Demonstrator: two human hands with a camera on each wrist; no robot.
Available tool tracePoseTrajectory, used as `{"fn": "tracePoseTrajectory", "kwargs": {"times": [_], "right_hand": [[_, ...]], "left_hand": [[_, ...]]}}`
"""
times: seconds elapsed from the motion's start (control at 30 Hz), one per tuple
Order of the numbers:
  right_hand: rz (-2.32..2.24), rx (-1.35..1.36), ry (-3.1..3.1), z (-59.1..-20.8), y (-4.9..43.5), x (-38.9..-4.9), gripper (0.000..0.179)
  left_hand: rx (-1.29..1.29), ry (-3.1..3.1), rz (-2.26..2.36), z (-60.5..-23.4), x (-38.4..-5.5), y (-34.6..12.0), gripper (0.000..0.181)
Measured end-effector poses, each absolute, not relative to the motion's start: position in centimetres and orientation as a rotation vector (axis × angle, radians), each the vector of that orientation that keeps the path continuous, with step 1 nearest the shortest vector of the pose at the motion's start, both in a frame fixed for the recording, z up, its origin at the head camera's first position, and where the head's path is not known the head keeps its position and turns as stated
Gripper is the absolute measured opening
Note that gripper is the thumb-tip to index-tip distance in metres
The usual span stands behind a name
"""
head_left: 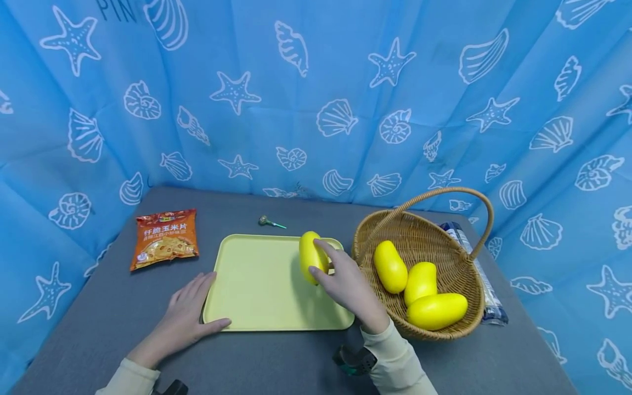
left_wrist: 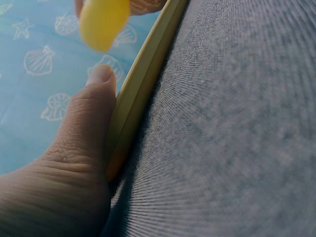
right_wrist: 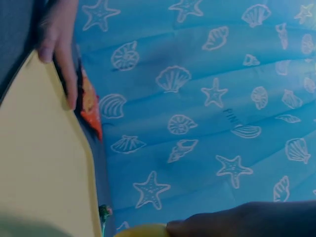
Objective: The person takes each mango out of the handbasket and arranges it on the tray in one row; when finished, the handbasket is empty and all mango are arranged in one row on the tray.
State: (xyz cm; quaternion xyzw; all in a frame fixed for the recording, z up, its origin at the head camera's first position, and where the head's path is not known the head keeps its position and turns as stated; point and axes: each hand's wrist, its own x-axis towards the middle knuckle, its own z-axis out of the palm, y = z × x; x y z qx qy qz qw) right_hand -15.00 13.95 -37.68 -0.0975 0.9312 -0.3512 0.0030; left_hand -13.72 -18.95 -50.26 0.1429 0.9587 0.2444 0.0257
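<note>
A yellow mango [head_left: 310, 253] is held in my right hand [head_left: 349, 285], pinched between thumb and fingers above the right part of a pale yellow tray [head_left: 257, 285]. The left wrist view also catches this mango [left_wrist: 102, 24], raised over the tray's rim. My left hand [head_left: 185, 311] rests at the tray's near left corner, thumb on the front rim and straight fingers along the left side. Right of the tray stands a wicker basket [head_left: 446, 252] with an arched handle. Inside it lie three more yellow mangoes [head_left: 390, 267]. In the right wrist view my right hand is mostly dark and cropped.
An orange snack bag [head_left: 165, 238] lies left of the tray. Behind the tray is a small green-stemmed item [head_left: 270, 222], too small to identify. A dark and silver package [head_left: 489, 296] lies partly hidden behind the basket. A blue shell-print curtain [head_left: 316, 109] encloses the grey table.
</note>
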Motion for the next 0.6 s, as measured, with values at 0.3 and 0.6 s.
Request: {"fn": "tracePoseTrajectory", "kwargs": {"times": [0.3,0.6], "right_hand": [[-0.788,-0.26,3.14,-40.2,13.0,-15.4,0.058],[-0.469,-0.147,3.32,-41.9,12.3,-15.3,0.051]], "left_hand": [[0.436,2.957,0.762,-50.0,-13.7,-19.0,0.109],[0.428,2.941,0.743,-50.4,-13.8,-19.0,0.111]]}}
